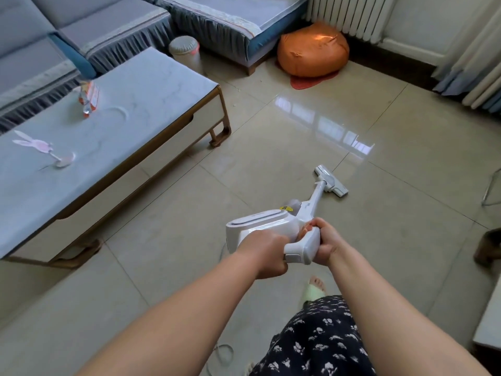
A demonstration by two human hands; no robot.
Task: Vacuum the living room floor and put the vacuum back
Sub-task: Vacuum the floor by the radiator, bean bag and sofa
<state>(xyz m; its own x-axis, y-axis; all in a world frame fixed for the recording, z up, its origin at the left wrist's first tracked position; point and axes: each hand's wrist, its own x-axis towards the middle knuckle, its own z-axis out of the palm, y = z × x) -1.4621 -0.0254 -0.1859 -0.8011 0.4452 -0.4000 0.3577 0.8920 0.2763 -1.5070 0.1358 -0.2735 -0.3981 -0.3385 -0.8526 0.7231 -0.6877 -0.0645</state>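
- Vacuum: white stick type, body held low in front of the person, tube slanting forward and down to the right.
- Floor head: flat on the tiled floor, near a tile joint, just short of the bright window reflection.
- Left hand: wrapped round the rear of the body, fingers curled tight on it, knuckles up.
- Right hand: gripping the handle from the right side, fingers closed round it, thumb on top.
- Both forearms stretched forward, meeting at the handle.
- Patterned dark garment below the arms, with a foot in a pale green slipper on the tiles beneath the right wrist.
- Thin cord loop lying on the floor at the lower edge.
- Bench to the left: low, blue-grey top, white drawer fronts, gold-coloured legs; carrying a snack packet and a pink rabbit cut-out.
- Grey-blue sofa behind the bench, running round the corner.
- White bin between sofa and bench.
- Orange beanbag near the radiator, well apart from the floor head.
- Curtains at far right.
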